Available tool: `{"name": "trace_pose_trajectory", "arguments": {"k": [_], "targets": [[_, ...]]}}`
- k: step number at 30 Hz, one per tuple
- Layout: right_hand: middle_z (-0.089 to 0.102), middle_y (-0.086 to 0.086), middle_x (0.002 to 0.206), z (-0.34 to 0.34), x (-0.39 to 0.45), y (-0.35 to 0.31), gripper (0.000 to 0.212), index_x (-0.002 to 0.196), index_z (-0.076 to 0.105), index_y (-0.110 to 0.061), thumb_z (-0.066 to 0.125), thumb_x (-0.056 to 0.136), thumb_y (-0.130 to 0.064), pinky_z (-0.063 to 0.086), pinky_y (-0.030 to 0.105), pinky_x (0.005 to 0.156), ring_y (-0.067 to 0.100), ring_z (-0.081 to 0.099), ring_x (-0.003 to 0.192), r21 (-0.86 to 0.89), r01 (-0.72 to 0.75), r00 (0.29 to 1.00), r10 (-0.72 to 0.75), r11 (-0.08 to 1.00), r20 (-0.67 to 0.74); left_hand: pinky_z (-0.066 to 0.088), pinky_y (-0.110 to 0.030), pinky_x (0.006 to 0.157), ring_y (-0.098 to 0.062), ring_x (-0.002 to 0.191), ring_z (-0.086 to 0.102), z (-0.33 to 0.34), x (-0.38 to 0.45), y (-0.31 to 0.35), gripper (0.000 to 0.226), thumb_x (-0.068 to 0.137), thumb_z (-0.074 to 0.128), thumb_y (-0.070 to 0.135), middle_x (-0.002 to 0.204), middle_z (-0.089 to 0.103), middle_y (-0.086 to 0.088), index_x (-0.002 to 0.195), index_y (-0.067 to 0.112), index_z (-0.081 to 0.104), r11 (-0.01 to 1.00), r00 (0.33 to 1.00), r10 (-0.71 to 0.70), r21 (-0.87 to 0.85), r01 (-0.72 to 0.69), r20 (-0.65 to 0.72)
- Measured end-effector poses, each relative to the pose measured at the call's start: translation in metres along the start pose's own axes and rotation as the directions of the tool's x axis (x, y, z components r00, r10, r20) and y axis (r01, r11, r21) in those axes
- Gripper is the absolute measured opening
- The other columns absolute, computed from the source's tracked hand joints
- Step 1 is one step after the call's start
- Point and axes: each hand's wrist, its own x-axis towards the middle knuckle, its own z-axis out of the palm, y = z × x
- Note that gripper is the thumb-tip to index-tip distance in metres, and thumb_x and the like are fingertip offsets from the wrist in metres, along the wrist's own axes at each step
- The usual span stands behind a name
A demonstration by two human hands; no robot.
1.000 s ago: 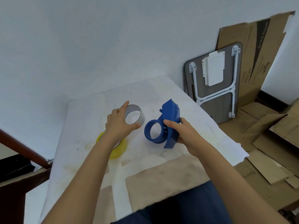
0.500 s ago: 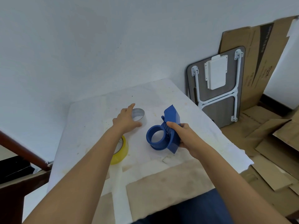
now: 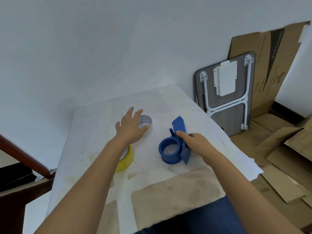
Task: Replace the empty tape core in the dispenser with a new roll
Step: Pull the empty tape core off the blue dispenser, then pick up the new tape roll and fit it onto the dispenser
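With core (image 3: 144,121) out, dispenser (image 3: 173,146) waits for roll (image 3: 125,159).
My right hand (image 3: 195,142) grips the dispenser; left hand (image 3: 130,127) is spread, empty. Left of it, the roll looks stiff, slick; I would pinch its rim.

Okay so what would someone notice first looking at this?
The bright blue tape dispenser stands out mid-table, gripped by the right hand, its hub ring bare. Left of it, the left hand spreads open over the empty grey core, and the yellow tape roll lies half hidden beneath that forearm.
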Motion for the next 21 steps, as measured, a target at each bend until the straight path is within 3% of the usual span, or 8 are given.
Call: {"name": "trace_pose_trajectory", "arguments": {"k": [4, 7, 9, 11, 12, 15, 18, 21], "targets": [[0.057, 0.010, 0.114, 0.004, 0.005, 0.004, 0.049, 0.104, 0.061, -0.012, 0.049, 0.088, -0.056, 0.040, 0.026, 0.058, 0.017, 0.055, 0.082, -0.039, 0.029, 0.999, -0.031, 0.999, -0.045, 0.012, -0.056, 0.122, -0.026, 0.153, 0.015, -0.003, -0.015, 0.000, 0.065, 0.097, 0.044, 0.057, 0.169, -0.006, 0.007, 0.155, 0.040, 0.022, 1.000, 0.999, 0.020, 0.007, -0.020, 0.032], [0.050, 0.012, 0.109, 0.009, 0.009, 0.003, 0.038, 0.076, 0.053, -0.014, 0.048, 0.090, -0.049, 0.040, 0.031, 0.066, 0.024, 0.049, 0.083, -0.119, 0.075, 0.984, -0.092, 0.990, -0.150, 0.013, -0.056, 0.121, -0.026, 0.153, 0.016, -0.005, -0.024, -0.003, 0.062, 0.097, 0.043, 0.058, 0.169, -0.006, 0.007, 0.154, 0.040, 0.025, 1.000, 0.999, 0.006, -0.012, -0.006, 0.036], [0.045, 0.012, 0.125, 0.010, 0.008, 0.001, 0.037, 0.094, 0.060, -0.011, 0.047, 0.094, -0.046, 0.044, 0.037, 0.083, 0.029, 0.048, 0.107, -0.203, 0.089, 0.973, -0.129, 0.975, -0.191, 0.015, -0.056, 0.121, -0.026, 0.152, 0.019, -0.008, -0.031, -0.007, 0.062, 0.097, 0.044, 0.057, 0.169, -0.005, 0.008, 0.153, 0.039, 0.026, 0.999, 1.000, -0.002, -0.041, 0.003, 0.022], [0.031, 0.007, 0.148, 0.010, 0.003, -0.004, 0.050, 0.131, 0.051, -0.009, 0.047, 0.096, -0.044, 0.040, 0.042, 0.102, 0.030, 0.036, 0.130, -0.260, 0.130, 0.952, -0.194, 0.957, -0.237, 0.018, -0.055, 0.120, -0.025, 0.151, 0.023, -0.013, -0.038, -0.014, 0.061, 0.097, 0.045, 0.056, 0.169, -0.002, 0.008, 0.153, 0.038, 0.028, 0.997, 1.000, -0.004, -0.073, 0.004, -0.005], [0.027, 0.006, 0.152, 0.010, 0.000, -0.008, 0.051, 0.137, 0.047, -0.010, 0.048, 0.096, -0.041, 0.036, 0.044, 0.106, 0.029, 0.032, 0.134, -0.269, 0.175, 0.928, -0.250, 0.947, -0.275, 0.021, -0.054, 0.119, -0.025, 0.150, 0.026, -0.015, -0.043, -0.019, 0.060, 0.097, 0.046, 0.054, 0.169, -0.001, 0.007, 0.153, 0.037, 0.029, 0.996, 1.000, -0.007, -0.088, 0.005, -0.021], [0.027, 0.003, 0.154, 0.015, -0.008, -0.025, 0.039, 0.131, 0.052, -0.013, 0.054, 0.095, -0.028, 0.036, 0.041, 0.104, 0.027, 0.030, 0.135, -0.247, 0.352, 0.840, -0.421, 0.903, -0.343, 0.029, -0.050, 0.117, -0.026, 0.149, 0.029, -0.017, -0.059, -0.041, 0.061, 0.098, 0.051, 0.048, 0.169, 0.002, 0.005, 0.153, 0.034, 0.030, 0.986, 0.997, -0.062, -0.155, 0.056, -0.039], [0.029, 0.002, 0.153, 0.029, -0.013, -0.039, 0.031, 0.123, 0.058, -0.016, 0.056, 0.093, -0.020, 0.033, 0.030, 0.097, 0.027, 0.032, 0.134, -0.234, 0.443, 0.818, -0.497, 0.865, -0.289, 0.032, -0.050, 0.116, -0.030, 0.149, 0.028, -0.008, -0.078, -0.068, 0.075, 0.092, 0.060, 0.049, 0.167, 0.004, -0.001, 0.156, 0.034, 0.024, 0.958, 0.986, -0.166, -0.243, 0.154, -0.029], [0.032, 0.003, 0.151, 0.046, -0.016, -0.043, 0.028, 0.120, 0.060, -0.017, 0.056, 0.092, -0.016, 0.029, 0.024, 0.093, 0.027, 0.038, 0.129, -0.245, 0.493, 0.809, -0.544, 0.835, -0.222, 0.040, -0.045, 0.110, -0.033, 0.137, 0.045, -0.002, -0.093, -0.082, 0.089, 0.088, 0.068, 0.044, 0.157, 0.015, -0.011, 0.158, 0.027, 0.016, 0.928, 0.965, -0.261, -0.276, 0.251, 0.000]]}}
